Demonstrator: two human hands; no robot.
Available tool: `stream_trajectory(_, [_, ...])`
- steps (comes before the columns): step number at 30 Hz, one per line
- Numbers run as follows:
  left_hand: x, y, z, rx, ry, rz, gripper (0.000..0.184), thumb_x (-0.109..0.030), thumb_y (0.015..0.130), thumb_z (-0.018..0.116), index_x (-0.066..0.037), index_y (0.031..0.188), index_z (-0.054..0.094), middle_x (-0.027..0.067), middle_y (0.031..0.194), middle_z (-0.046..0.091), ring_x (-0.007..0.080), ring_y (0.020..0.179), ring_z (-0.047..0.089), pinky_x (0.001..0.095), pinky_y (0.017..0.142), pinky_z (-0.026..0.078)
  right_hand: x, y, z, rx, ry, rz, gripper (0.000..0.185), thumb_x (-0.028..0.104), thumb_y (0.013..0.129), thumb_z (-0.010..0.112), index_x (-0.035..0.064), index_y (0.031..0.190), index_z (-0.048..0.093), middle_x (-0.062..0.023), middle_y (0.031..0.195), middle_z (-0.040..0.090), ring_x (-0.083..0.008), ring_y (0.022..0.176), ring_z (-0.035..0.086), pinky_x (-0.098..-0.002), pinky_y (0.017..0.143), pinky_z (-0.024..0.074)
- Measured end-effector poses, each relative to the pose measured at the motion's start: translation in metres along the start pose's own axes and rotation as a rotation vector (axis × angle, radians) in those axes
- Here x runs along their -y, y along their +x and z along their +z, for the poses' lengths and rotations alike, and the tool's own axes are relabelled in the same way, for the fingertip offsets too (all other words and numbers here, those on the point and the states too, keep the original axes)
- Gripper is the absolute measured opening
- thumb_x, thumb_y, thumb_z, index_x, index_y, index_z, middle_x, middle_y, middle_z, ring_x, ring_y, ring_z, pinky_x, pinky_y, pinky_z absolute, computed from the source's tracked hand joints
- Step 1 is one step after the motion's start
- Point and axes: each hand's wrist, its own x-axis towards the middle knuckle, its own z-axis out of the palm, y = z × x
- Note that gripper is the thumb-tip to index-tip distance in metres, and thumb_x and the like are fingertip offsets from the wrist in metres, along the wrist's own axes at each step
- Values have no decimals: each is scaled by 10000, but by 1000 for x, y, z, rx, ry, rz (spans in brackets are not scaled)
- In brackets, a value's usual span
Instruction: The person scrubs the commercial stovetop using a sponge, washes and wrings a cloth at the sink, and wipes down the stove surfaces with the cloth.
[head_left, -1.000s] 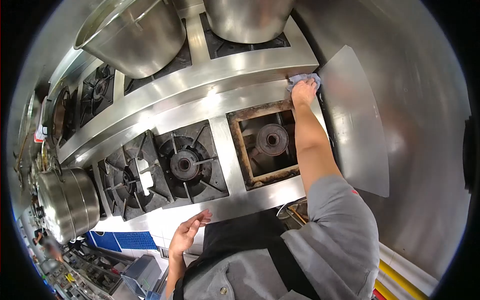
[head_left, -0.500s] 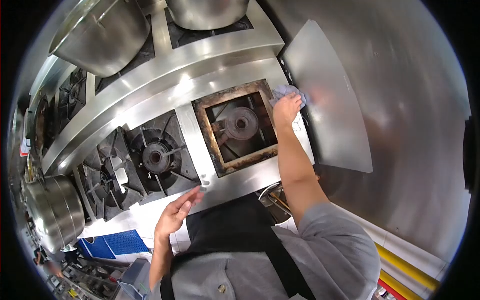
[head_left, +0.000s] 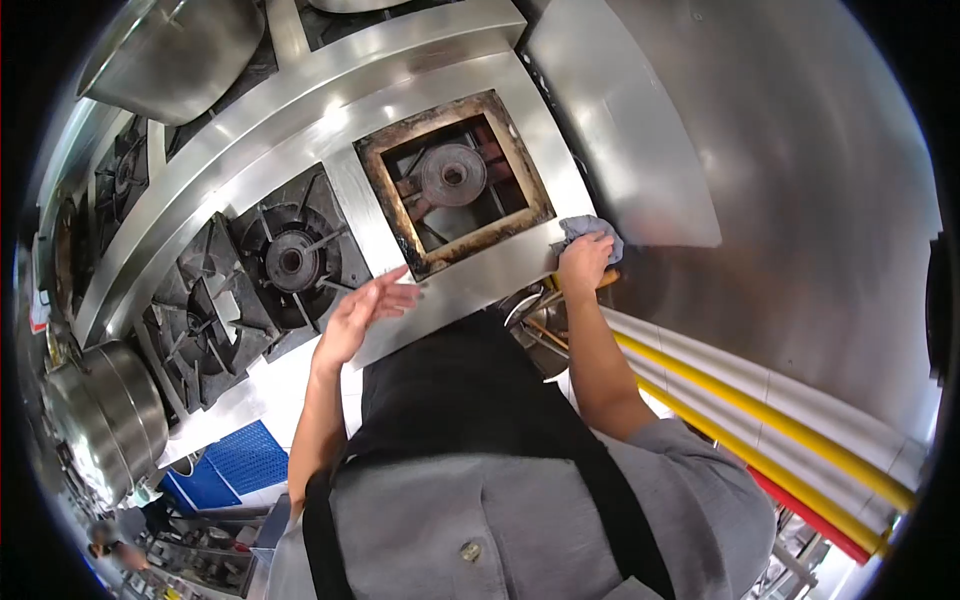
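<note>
My right hand is closed on a grey-blue cloth, pressed at the front right corner of the steel stove top. Some of the cloth bunches out past the fingers. My left hand hovers at the front edge of the stove, fingers stretched out and holding nothing. Between and beyond the hands is a square burner opening with a scorched, browned rim and no grate over it. A round burner sits down inside it.
Black grates cover the burners on the left. A large pot stands at the back left, another steel pot at far left. A steel wall panel rises on the right. Yellow pipes run low on the right.
My right hand has drawn the cloth along the stove's right edge from the back toward the front corner. The view has shifted; my left hand stays open near the front edge.
</note>
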Motion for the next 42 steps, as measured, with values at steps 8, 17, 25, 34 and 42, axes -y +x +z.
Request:
stream_trajectory(8, [28,42,10,193,171,-72,572,-453,1073,401,-33,1452,484,109,1259,648,200,1107,627,338,987,482,-52,-21,-60,714,384,117,267,159,888,588,-46,1003,715,-190,1044,726,-277,915,713,-414,825,559])
stream_trajectory(17, [32,77,50,20,-766,-231,690,-583,1036,337,-83,1510,369,126,1427,527,321,1314,520,550,1067,445,93,-42,-78,1346,1634,392,325,253,952,626,-13,1134,664,-110,1061,708,-216,903,706,-369,790,582])
stream_trajectory(25, [-7,64,4,-310,-546,-15,773,-671,993,317,-104,1517,353,95,1454,495,259,1355,466,548,1101,384,215,-78,-113,188,888,-1090,683,267,830,764,54,1419,492,-207,1339,503,-390,1165,554,-405,1035,433])
stream_trajectory(34, [-43,-14,-42,-676,-59,127,729,-506,1022,499,-38,1547,308,205,1402,557,271,1257,571,379,1058,442,394,15,-53,-10,763,-1437,439,13,819,593,93,1247,655,-130,1278,609,-356,1201,544,-443,1015,459])
stream_trajectory(42, [103,-156,17,-825,-282,-41,651,-505,1063,359,12,1443,468,169,1208,683,222,1067,665,357,967,499,384,-17,0,-109,586,-1426,357,58,846,543,81,1165,700,-86,1208,646,-288,1191,557,-435,1020,429])
